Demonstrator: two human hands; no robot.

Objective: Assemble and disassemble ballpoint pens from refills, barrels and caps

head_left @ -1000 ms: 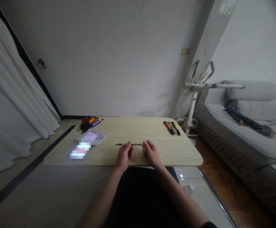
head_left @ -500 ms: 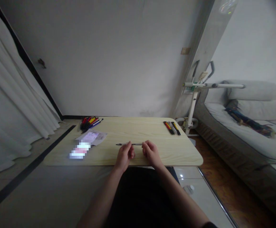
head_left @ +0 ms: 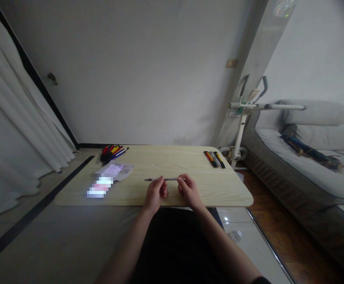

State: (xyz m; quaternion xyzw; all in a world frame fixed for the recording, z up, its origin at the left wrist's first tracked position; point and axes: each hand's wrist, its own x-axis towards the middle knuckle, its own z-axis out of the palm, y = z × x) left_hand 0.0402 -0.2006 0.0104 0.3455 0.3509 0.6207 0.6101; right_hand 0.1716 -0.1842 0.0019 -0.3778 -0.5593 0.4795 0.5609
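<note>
A slim pen point(head_left: 171, 179) lies level between my two hands, just above the near part of the table. My left hand point(head_left: 155, 193) is closed, pinching it with thumb and fingers, and its dark end sticks out to the left. At the other end my right hand point(head_left: 188, 190) is closed on it too, hiding that tip. Whether the pen is whole or only its inner part is too small to tell.
On the wooden-topped table point(head_left: 160, 157), a heap of coloured pens point(head_left: 111, 153) sits at the back left. Several pens point(head_left: 214, 159) lie side by side at the back right. A paper sheet point(head_left: 125, 171) and a blurred bright phone-like object point(head_left: 100, 186) are at left.
Almost nothing differs. My right hand's fingers have shifted very slightly at the end of the pen; my left hand stays put.
</note>
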